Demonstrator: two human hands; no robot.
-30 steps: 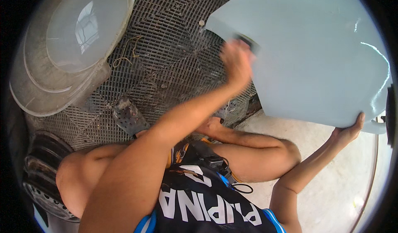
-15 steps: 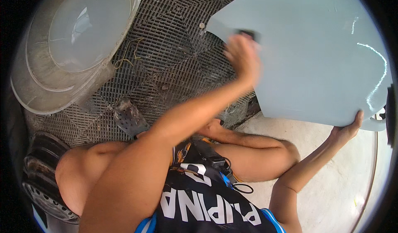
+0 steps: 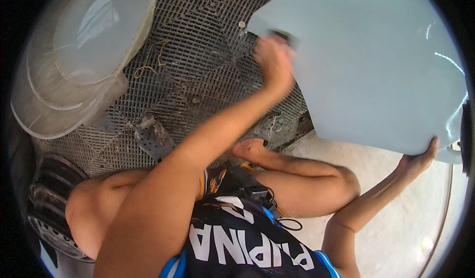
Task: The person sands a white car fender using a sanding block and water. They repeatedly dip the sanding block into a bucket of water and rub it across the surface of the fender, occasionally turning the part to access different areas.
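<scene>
A large pale grey-blue panel point(image 3: 366, 65) with a smooth face fills the upper right. My left hand point(image 3: 274, 60), smeared by motion, is closed around a small dark block point(image 3: 281, 34) at the panel's left edge. What kind of block it is, I cannot make out. At the lower right edge of the panel, my right hand point(image 3: 420, 159) grips the rim with the thumb on the face and the other fingers mostly hidden underneath.
A clear plastic tub point(image 3: 69, 100) with a round whitish base stands at the upper left. Dark ribbed matting point(image 3: 198, 45) covers the floor, with a loose string point(image 3: 151, 65) on it. A black steel wheel point(image 3: 54, 204) lies beside my left knee. White flooring point(image 3: 386, 218) is at right.
My left hand with the dark block has moved left and slightly up, to the panel's left edge. My right hand keeps its grip; the view has shifted a little.
</scene>
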